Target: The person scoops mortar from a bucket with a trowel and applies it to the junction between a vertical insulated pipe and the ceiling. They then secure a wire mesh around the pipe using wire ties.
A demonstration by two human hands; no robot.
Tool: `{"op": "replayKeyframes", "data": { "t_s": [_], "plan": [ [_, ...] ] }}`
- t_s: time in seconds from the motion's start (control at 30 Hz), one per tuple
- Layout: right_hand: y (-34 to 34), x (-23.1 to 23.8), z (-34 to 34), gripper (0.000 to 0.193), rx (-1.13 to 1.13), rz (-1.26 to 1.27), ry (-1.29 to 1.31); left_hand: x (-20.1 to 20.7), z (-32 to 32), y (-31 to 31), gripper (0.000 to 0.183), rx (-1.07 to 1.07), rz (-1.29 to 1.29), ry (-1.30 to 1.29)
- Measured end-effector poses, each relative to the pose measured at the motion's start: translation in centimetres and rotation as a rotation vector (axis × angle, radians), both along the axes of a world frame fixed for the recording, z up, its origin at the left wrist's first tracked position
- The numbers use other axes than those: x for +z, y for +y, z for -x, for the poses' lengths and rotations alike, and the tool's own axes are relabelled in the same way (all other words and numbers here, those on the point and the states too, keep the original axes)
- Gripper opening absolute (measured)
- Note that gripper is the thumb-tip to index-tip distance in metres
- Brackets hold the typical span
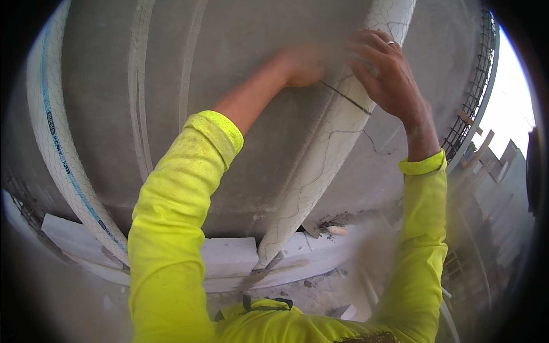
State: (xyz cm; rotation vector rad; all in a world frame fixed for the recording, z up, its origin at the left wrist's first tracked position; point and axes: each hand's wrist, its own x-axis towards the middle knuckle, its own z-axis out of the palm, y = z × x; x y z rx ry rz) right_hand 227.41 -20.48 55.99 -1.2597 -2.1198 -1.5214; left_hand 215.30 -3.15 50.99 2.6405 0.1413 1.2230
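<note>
A white pipe [320, 157] wrapped in thin wire mesh leans diagonally along a grey plastered wall. My left hand [303, 64] is closed at the pipe's left side, partly blurred. From its fingers a dark tie wire [346, 97] runs down across the pipe. My right hand [384, 71], with a ring on one finger, lies over the upper pipe with its fingers bent. Whatever those fingertips grip is hidden by blur and by the hand itself. A loose wire end [374, 144] curls off the pipe's right side, below my right hand.
Another mesh-wrapped white pipe [57, 131] with a blue stripe curves down the left. Pale blocks [229, 254] line the wall's foot, with a trowel [311, 227] on them near the pipe. Steel mesh [477, 86] edges the wall at right.
</note>
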Motion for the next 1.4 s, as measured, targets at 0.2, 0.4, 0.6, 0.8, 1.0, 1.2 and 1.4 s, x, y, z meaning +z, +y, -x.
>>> {"op": "replayKeyframes", "data": {
  "t_s": [0.2, 0.4, 0.6, 0.8, 1.0, 1.2, 1.4],
  "plan": [
    [0.2, -0.9, -0.6, 0.020, 0.006, -0.049, -0.083, -6.7, -1.1, 2.0, 0.008, -0.236, 0.156, -0.659],
    [0.0, -1.0, -0.5, 0.022, 0.005, -0.064, -0.058, -12.2, -3.6, -0.2, 0.011, 0.131, -0.219, -0.956],
    [-0.6, -1.7, 0.5, 0.026, 0.035, -0.076, -0.032, -13.4, -5.9, -2.3, 0.027, 0.327, -0.254, -0.741],
    [1.1, -1.9, 2.0, 0.022, -0.091, -0.070, -0.114, -11.8, -5.9, -2.5, 0.040, 0.137, -0.224, -0.665],
    [5.0, -1.4, 2.9, 0.011, -0.533, 0.068, -0.255, -10.0, -5.4, -1.4, 0.054, 0.088, -0.229, -0.310],
    [5.9, 0.4, 5.3, 0.011, -0.850, 0.329, -0.306, -11.2, -5.3, -2.0, 0.052, 0.067, -0.220, -0.389],
    [7.3, -0.1, 2.2, 0.013, -0.754, 0.222, -0.434, -13.2, -5.1, -1.4, 0.040, -0.068, -0.172, -0.646]
  ]
}}
